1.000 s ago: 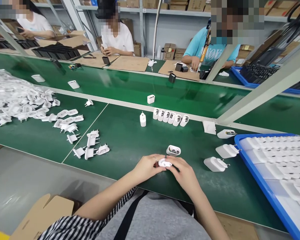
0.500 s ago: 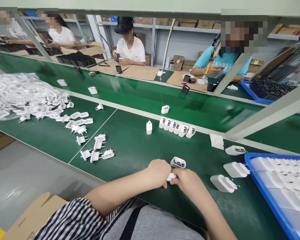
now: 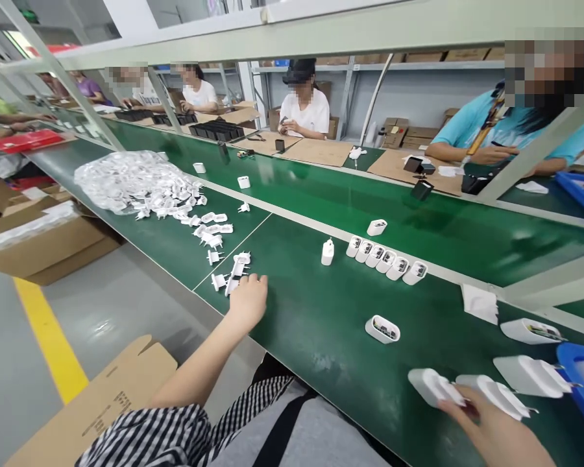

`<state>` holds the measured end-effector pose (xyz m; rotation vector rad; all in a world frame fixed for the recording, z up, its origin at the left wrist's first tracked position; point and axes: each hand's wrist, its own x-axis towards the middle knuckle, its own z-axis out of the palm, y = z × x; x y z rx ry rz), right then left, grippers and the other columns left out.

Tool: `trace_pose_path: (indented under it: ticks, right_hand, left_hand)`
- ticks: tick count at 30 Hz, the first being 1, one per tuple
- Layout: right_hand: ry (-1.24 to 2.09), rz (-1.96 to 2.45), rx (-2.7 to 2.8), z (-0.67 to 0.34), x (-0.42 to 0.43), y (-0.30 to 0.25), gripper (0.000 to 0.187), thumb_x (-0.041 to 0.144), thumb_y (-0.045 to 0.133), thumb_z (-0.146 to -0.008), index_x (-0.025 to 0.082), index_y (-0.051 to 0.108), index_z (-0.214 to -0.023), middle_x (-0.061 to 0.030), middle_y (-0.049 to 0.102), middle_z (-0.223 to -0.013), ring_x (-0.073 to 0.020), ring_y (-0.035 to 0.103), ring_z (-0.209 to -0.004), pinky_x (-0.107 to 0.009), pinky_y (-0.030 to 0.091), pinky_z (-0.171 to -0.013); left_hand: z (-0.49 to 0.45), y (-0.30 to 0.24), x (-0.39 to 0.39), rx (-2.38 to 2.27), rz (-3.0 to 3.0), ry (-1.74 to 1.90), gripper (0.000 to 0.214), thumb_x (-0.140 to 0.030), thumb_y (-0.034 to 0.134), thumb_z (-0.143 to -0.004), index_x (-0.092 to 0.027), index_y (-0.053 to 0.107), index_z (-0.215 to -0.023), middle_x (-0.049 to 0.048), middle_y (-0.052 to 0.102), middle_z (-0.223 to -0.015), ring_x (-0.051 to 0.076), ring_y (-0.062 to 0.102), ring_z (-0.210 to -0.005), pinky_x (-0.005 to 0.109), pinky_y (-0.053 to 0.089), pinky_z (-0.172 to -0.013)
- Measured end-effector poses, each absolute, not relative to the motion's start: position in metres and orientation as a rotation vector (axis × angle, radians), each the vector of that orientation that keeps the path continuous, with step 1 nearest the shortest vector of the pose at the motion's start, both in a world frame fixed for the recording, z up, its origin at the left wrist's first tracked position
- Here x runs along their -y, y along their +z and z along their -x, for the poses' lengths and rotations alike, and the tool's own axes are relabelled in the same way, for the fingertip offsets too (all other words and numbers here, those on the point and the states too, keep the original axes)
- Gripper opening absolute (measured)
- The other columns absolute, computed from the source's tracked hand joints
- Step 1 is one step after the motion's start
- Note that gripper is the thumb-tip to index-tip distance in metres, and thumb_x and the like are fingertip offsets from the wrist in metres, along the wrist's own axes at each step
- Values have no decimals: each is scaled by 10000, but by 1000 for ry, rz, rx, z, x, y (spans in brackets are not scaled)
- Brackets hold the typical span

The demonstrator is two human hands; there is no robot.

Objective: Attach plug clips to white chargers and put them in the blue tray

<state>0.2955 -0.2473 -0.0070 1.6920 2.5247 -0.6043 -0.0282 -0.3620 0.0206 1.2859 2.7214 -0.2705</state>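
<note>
My left hand [image 3: 249, 303] is over the near group of white two-pin plug covers [image 3: 218, 282], its fingers curled downward; whatever lies beneath them is hidden. At the lower right my right hand [image 3: 501, 421] grips the pin end of a white charger [image 3: 429, 384] between thumb and fingers, low over the table. Beside it lies another white charger [image 3: 496, 394] with pins, partly behind that hand. An open white charger housing [image 3: 383, 329] with circuit parts inside stands between my hands.
Several open housings [image 3: 387, 259] line the back ledge, with an upright plug-fitted charger [image 3: 328, 253] to their left. A bag of white plug parts [image 3: 131, 181] fills the far left. At right are a charger [image 3: 535, 376] and a blue tray [image 3: 581, 370]. Co-workers sit across the green belt [image 3: 311, 194].
My hands have parted: the left went left to the plug covers, the right went right with a charger, now beside the others. The view has turned left.
</note>
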Motion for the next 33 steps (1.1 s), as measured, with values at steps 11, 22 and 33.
trace_pose_path:
  ticks: [11, 22, 33]
  right_hand:
    - [-1951, -1606, -2623, -255, 289, 21, 465, 430, 482, -626, 263, 432, -1057, -69, 549, -942, -154, 555, -609, -302, 462, -513]
    - [-983, -1872, -3315, -227, 255, -19, 183, 301, 443, -718, 216, 582, -802, -60, 561, -872, -183, 528, -803, -338, 437, -711]
    - [-761, -1595, -3001, -214, 240, -8, 214, 215, 457, -703, 203, 584, -874, -43, 596, -938, -176, 562, -819, -291, 446, -701]
  left_hand:
    - [-19, 15, 344, -1810, -1590, 968, 128, -184, 392, -733, -168, 514, -769, 11, 565, -823, 100, 538, -737, 203, 426, -661]
    - [-69, -5, 271, -1644, -1812, 645, 537, -304, 589, -561, -180, 438, -1062, 43, 487, -1084, 129, 542, -682, 251, 422, -641]
    - [-72, -14, 273, -1625, -1906, 556, 302, -353, 485, -695, -215, 502, -964, -15, 606, -771, 127, 560, -654, 208, 399, -595]
